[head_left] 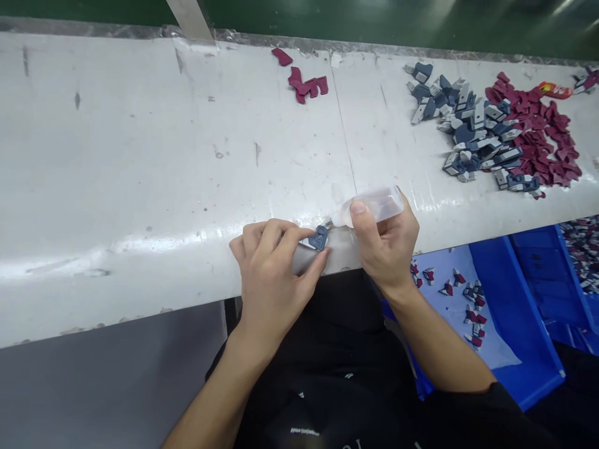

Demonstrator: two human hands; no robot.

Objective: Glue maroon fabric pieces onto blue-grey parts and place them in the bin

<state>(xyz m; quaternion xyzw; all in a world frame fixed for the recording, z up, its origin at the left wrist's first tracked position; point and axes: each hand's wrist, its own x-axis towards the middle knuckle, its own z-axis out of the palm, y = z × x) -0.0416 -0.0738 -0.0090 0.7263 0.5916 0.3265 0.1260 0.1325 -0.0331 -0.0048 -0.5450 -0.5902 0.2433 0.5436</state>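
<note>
Near the table's front edge, my left hand pinches a small blue-and-white piece between thumb and forefinger. My right hand is wrapped round a translucent squeeze bottle, tilted on its side. The bottle's thin tip points left and is at the upper edge of the piece; whether they touch cannot be made out. Several loose maroon pieces lie towards the back of the table.
A pile of blue-and-white pieces lies at the back right, beside a maroon heap and a red-orange packet. Below the white table, a blue bin holds several assembled pieces on a white sheet.
</note>
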